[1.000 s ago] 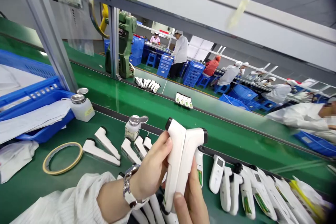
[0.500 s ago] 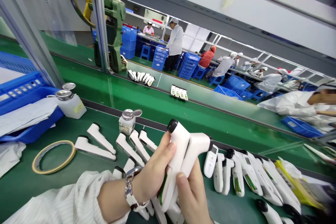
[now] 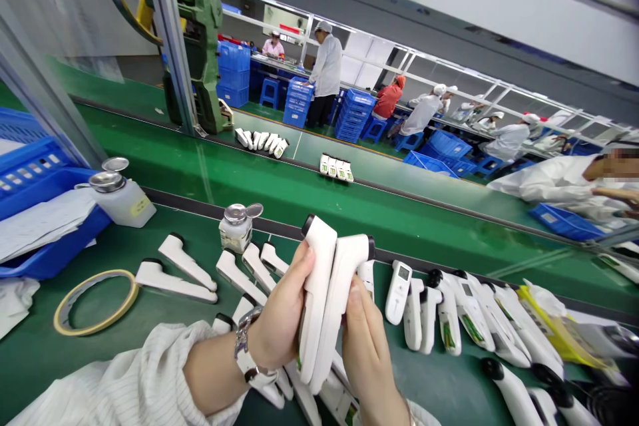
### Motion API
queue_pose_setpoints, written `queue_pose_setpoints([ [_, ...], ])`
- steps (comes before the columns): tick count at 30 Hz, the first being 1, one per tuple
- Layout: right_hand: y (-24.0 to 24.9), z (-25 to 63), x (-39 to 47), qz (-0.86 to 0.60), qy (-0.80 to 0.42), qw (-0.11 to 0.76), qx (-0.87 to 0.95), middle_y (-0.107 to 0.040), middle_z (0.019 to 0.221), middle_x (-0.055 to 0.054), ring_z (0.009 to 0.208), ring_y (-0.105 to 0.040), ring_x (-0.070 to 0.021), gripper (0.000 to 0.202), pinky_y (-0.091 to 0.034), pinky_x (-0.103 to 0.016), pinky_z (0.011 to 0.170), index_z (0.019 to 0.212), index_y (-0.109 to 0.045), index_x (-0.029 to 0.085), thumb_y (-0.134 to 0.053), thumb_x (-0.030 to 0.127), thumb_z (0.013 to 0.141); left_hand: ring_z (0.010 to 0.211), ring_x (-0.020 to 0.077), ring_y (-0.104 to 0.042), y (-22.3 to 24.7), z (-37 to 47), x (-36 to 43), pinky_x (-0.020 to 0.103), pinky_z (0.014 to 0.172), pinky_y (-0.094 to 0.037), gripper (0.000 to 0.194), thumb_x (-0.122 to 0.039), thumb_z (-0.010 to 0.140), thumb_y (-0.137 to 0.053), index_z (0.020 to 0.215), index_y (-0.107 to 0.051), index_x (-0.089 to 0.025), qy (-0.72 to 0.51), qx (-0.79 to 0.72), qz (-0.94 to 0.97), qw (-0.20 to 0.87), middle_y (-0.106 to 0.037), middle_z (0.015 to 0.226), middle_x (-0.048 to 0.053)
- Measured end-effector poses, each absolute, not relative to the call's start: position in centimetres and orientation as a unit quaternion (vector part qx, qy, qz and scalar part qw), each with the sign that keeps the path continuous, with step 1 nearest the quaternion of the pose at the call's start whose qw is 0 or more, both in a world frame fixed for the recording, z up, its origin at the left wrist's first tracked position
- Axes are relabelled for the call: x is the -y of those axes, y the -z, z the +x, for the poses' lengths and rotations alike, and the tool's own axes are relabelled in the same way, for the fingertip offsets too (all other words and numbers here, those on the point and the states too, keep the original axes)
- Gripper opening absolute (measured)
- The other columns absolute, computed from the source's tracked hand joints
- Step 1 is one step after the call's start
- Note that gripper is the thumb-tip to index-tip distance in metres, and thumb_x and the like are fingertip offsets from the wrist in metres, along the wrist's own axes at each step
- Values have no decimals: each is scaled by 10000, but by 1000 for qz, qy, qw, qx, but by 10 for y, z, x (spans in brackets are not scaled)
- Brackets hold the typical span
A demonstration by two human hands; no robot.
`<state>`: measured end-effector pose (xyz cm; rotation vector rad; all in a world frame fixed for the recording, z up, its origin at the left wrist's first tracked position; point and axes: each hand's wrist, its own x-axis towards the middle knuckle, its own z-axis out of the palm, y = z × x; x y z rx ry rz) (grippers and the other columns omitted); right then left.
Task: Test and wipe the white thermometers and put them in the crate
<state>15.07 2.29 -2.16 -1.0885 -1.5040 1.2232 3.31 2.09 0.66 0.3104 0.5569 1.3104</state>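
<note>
Left hand (image 3: 279,323) clasps 1 white device (image 3: 318,279) | right hand (image 3: 369,346) pinches 2nd device (image 3: 344,279) by its edge | both side by side above green bench (image 3: 424,386) | advice: steady both, edges level, light grip

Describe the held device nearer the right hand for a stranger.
Start at the green tabletop. Over it, the left hand grips two white devices side by side, the right hand beside them. The target device has its black tip pointing right; its neighbour's points left.

An angled white device (image 3: 319,279) and its twin (image 3: 336,299) are held near-upright, side by side, their black tips turned apart.
</note>
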Motion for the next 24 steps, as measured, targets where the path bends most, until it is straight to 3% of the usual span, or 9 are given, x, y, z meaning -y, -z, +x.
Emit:
queue_pose_setpoints([
  [3, 21, 154, -23, -414, -546, 422, 593, -521, 1322, -38, 1296, -375, -237, 408, -351, -364, 1050, 1312, -456, 263, -443, 380, 921, 633, 181, -633, -7, 32, -22, 283, 565, -481, 427, -446, 852, -481, 1221, -489, -231, -606, -246, 123, 746, -670, 757, 36],
  [7, 14, 155, -27, -346, -600, 431, 578, -606, 1205, -37, 1107, -560, -251, 476, -478, -337, 905, 1287, -464, 285, -584, 391, 839, 813, 215, -650, -7, 32, -21, 342, 759, -497, 291, -328, 862, -500, 1101, -547, -169, -625, -219, 159, 733, -677, 887, 74],
  [11, 6, 148, -28, -374, -620, 487, 488, -577, 1266, -43, 1143, -546, -248, 553, -429, -369, 973, 1330, -401, 293, -619, 342, 825, 961, 187, -618, -10, 31, -19, 321, 877, -454, 292, -196, 848, -532, 1135, -478, -217, -637, -194, 175, 726, -650, 1031, 39],
  [19, -3, 147, -33, -336, -738, 463, 359, -689, 1099, -52, 983, -649, -259, 394, -503, -403, 862, 1262, -511, 253, -531, 337, 877, 953, 221, -622, -13, 22, -22, 334, 795, -493, 483, -86, 779, -590, 1198, -400, -229, -607, -235, 231, 723, -625, 1074, 59],
  [24, -3, 150, -35, -309, -760, 450, 352, -703, 1058, -45, 978, -649, -245, 334, -512, -387, 843, 1219, -554, 247, -523, 300, 890, 1023, 220, -594, -14, 21, -24, 337, 871, -463, 444, -86, 790, -571, 1195, -453, -225, -605, -214, 222, 734, -572, 1203, 76],
])
